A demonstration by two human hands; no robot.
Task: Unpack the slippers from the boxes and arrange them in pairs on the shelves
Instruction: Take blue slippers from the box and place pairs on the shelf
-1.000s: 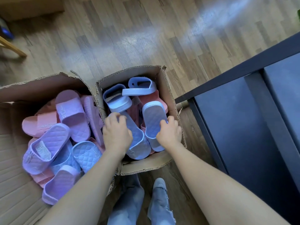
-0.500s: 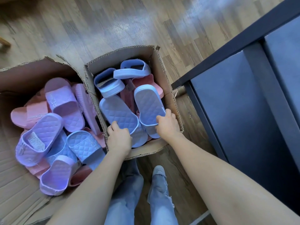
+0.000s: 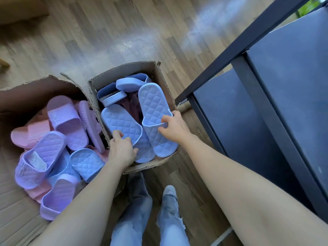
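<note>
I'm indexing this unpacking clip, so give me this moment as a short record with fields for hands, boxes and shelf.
left hand: grips the strap of the left blue slipper
right hand: pinches the strap edge of the right blue slipper
small box: holds both gripped slippers, more blue ones behind them
large box: mixed pile of lilac, pink and blue slippers
shelf: dark, framed, right of the small box

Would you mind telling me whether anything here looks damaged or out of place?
The small box and the large box beside it both have ragged, torn top rims. The slippers lie jumbled, unpaired, some on edge. One purple slipper has a paper label on its footbed. Nothing looks spilled.
</note>
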